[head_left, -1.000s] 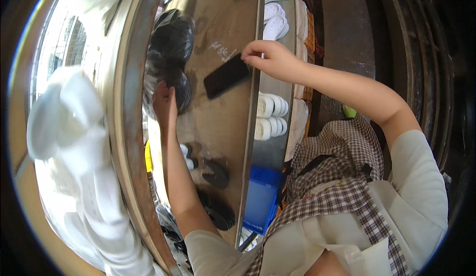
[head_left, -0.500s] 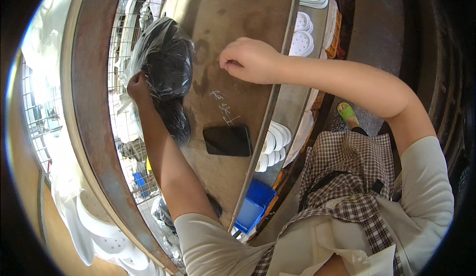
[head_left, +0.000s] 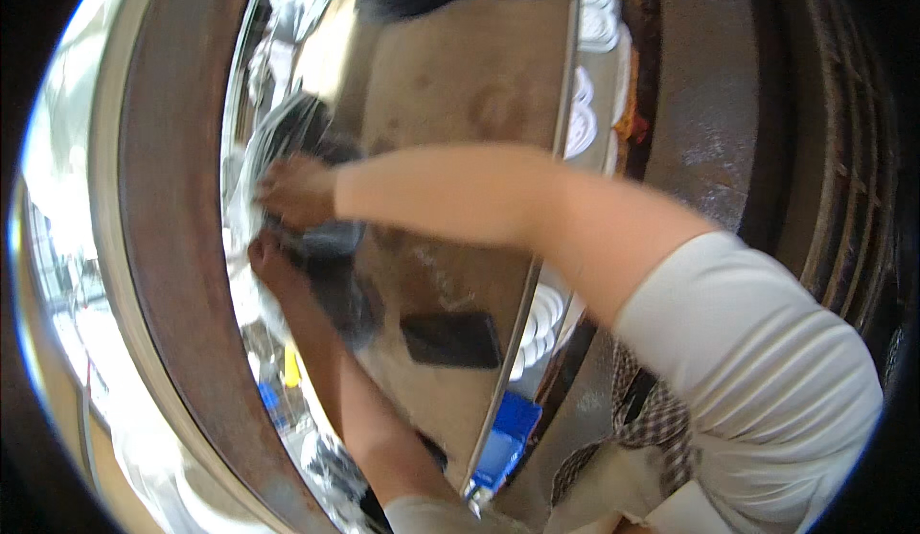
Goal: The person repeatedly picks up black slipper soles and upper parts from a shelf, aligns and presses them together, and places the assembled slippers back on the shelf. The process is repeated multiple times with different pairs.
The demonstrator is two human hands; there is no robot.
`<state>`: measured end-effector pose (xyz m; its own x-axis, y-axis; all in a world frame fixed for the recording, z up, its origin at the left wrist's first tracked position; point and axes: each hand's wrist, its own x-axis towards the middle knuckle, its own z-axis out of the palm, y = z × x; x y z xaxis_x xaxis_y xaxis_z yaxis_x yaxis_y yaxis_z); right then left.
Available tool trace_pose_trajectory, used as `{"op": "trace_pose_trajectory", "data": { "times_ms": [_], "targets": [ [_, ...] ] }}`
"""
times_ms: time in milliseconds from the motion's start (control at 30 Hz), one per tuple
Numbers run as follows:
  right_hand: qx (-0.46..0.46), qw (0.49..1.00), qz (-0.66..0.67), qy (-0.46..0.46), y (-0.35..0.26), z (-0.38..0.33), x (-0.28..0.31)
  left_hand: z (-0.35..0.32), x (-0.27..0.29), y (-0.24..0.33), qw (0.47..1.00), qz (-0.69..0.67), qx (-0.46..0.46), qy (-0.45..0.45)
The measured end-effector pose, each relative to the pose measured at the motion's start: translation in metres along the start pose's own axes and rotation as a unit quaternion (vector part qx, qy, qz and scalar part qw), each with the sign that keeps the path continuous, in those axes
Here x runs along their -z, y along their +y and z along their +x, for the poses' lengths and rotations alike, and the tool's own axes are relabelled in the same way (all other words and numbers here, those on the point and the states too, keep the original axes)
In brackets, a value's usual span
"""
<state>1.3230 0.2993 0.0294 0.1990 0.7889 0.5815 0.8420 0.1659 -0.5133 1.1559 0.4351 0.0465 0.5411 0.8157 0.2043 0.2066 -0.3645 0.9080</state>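
While the right hand [head_left: 299, 189] reaches across to the clear bag [head_left: 278, 131], the left hand [head_left: 271, 251] is just below it; both are blurred, so whether either grasps the plastic I cannot tell. The bag lies along the bench [head_left: 450, 83]'s left side. Its dark bundle [head_left: 311, 117] seems already inside; whether the mouth remains unclosed is hidden. Another dark bundle [head_left: 343, 294] lies beside the left forearm, a phone [head_left: 450, 339] further right.
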Motion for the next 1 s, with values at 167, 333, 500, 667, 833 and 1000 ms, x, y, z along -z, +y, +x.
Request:
{"op": "trace_pose_trajectory", "data": {
  "times_ms": [167, 333, 500, 667, 833, 1000],
  "targets": [
    [-0.045, 0.996, -0.076, -0.033, 0.005, 0.053, -0.043, 0.004, -0.009, -0.01, 0.949, -0.296, 0.107, 0.025],
    [-0.014, 0.995, -0.071, 0.072, 0.016, 0.081, -0.085, 0.042, -0.033, -0.025, 0.993, -0.02, -0.114, -0.013],
    [-0.024, 0.994, -0.089, -0.051, 0.023, 0.072, -0.054, 0.044, -0.018, -0.015, 0.996, 0.02, -0.074, -0.051],
    [-0.018, 0.992, -0.12, -0.02, 0.042, 0.06, -0.01, 0.065, -0.035, 0.006, 0.936, 0.32, -0.145, 0.009],
    [-0.04, 0.989, -0.141, -0.01, 0.058, 0.032, -0.002, 0.021, -0.051, 0.007, 0.857, 0.431, -0.275, 0.064],
    [-0.07, 0.989, -0.128, -0.034, 0.089, -0.044, 0.022, -0.065, -0.041, 0.001, 0.83, 0.503, -0.225, 0.087]
  ]
}}
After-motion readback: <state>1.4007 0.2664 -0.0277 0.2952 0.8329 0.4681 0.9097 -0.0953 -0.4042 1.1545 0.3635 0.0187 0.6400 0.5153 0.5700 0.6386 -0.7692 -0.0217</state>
